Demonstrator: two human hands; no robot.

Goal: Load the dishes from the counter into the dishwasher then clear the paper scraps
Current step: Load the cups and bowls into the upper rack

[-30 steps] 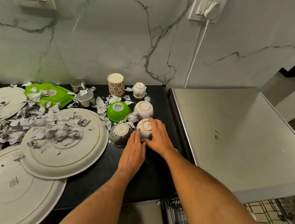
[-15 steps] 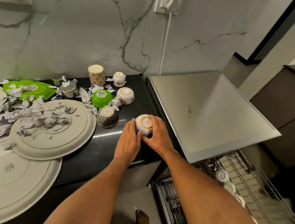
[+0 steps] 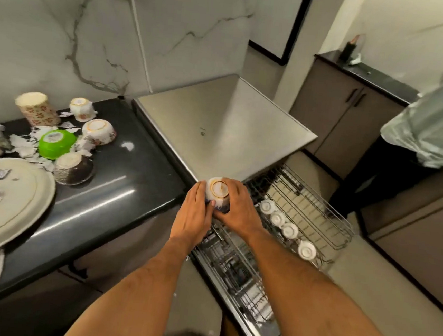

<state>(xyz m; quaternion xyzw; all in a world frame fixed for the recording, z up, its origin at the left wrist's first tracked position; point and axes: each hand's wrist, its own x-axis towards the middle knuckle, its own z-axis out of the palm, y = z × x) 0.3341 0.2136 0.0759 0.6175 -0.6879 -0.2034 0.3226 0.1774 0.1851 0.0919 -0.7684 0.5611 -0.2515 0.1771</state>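
Both hands hold a small white bowl [image 3: 218,192] with a gold ring on its base, upside down, in the air past the counter's right front corner. My left hand [image 3: 193,213] cups its left side and my right hand [image 3: 234,209] wraps its right side. Below and to the right, the dishwasher's pulled-out wire rack [image 3: 317,219] carries several white cups [image 3: 287,228] in a row. On the black counter [image 3: 122,186] stand a green bowl [image 3: 55,144], a dark speckled bowl [image 3: 73,167], a floral bowl [image 3: 99,131], a floral tumbler [image 3: 36,108] and a small cup [image 3: 80,107], all upside down.
Large cream plates [image 3: 3,202] with torn paper scraps [image 3: 26,145] lie at the left. The dishwasher's steel top [image 3: 218,130] sits right of the counter. A lower rack [image 3: 238,271] shows beneath my arms. Another person [image 3: 429,132] stands at the right by brown cabinets [image 3: 345,117].
Both hands lifted the white bowl off the counter and carried it right and toward me, over the open dishwasher. My view swung to the right.
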